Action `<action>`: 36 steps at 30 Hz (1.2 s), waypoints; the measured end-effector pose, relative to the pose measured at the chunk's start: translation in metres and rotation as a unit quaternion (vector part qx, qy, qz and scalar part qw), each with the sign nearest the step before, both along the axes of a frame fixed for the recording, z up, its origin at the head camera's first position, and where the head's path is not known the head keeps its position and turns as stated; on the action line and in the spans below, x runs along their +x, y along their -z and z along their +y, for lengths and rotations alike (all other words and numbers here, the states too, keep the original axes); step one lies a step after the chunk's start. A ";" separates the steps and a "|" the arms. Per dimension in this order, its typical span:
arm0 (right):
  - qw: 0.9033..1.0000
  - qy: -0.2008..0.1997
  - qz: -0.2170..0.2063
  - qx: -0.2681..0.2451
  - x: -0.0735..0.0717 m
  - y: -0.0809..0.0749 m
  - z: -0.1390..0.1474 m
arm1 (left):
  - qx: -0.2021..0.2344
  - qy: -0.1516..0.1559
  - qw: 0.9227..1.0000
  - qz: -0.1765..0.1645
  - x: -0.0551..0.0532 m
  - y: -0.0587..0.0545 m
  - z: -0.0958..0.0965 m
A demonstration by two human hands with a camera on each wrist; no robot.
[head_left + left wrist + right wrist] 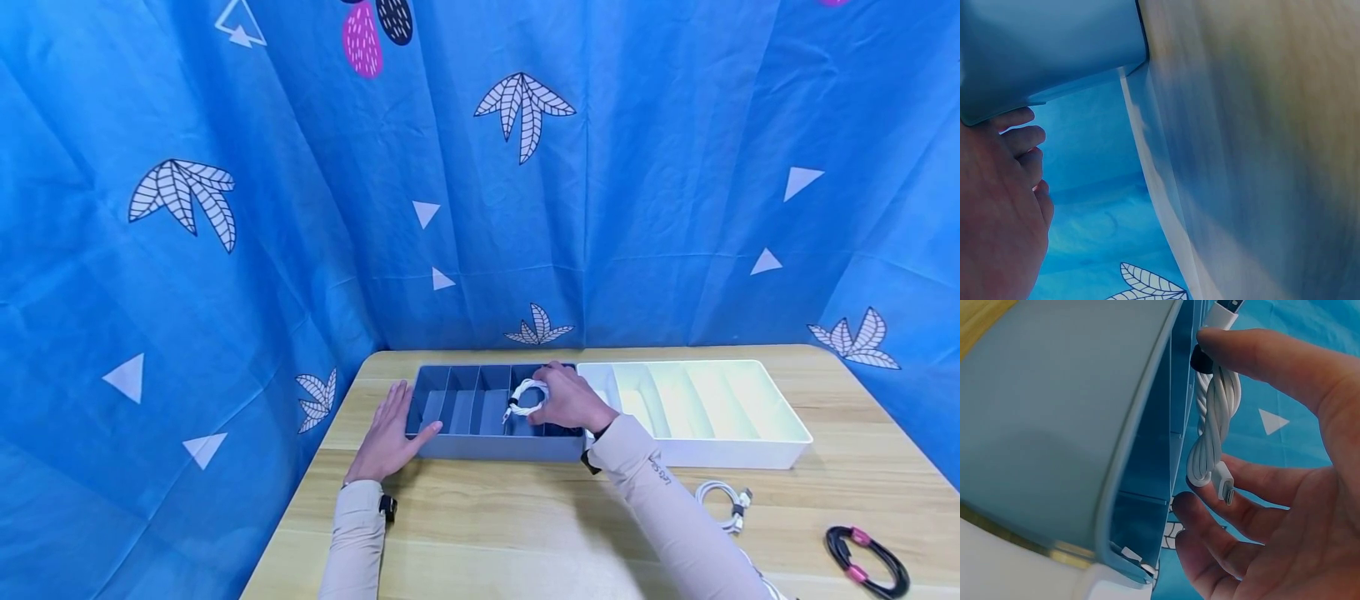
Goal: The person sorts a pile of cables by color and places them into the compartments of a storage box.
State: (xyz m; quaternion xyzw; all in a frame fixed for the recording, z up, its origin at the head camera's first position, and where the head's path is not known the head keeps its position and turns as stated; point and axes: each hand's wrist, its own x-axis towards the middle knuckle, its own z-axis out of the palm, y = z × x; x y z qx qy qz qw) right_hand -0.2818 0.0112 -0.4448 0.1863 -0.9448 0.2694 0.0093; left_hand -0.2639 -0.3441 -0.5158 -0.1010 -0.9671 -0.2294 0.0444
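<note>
A coiled white charging cable (1216, 419) with a black tie hangs from my right hand (567, 400), which pinches it between thumb and fingers. The hand is above the right part of a grey divided organizer box (495, 448). In the right wrist view, a USB plug sticks up beside the thumb and a smaller plug hangs lower down. My left hand (386, 437) rests against the left end of the box with its fingers extended and the thumb at the front rim. In the right wrist view, a small white piece (1130, 554) shows in the box's end compartment.
A white divided organizer box (727, 454) adjoins the grey one on the right. Nearer on the wooden table (487, 525) lie a coiled white cable (703, 492) and a black cable with pink ties (885, 557). Another white cable (770, 587) shows partly beside the right sleeve. A blue curtain (675, 208) hangs behind.
</note>
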 end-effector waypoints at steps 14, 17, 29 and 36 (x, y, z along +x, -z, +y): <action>1.000 -0.001 -0.016 -0.009 0.000 0.003 0.005 | 0.000 0.001 1.000 0.000 -0.002 0.000 0.000; 1.000 0.002 -0.014 -0.008 -0.002 0.003 0.006 | -0.001 0.002 1.000 0.004 -0.003 0.000 0.001; 1.000 -0.002 -0.011 -0.003 -0.001 0.000 0.010 | 0.004 0.002 1.000 0.005 -0.004 0.000 0.001; 1.000 0.003 -0.009 -0.007 0.000 0.000 0.016 | 0.002 0.003 1.000 0.002 -0.005 0.001 0.000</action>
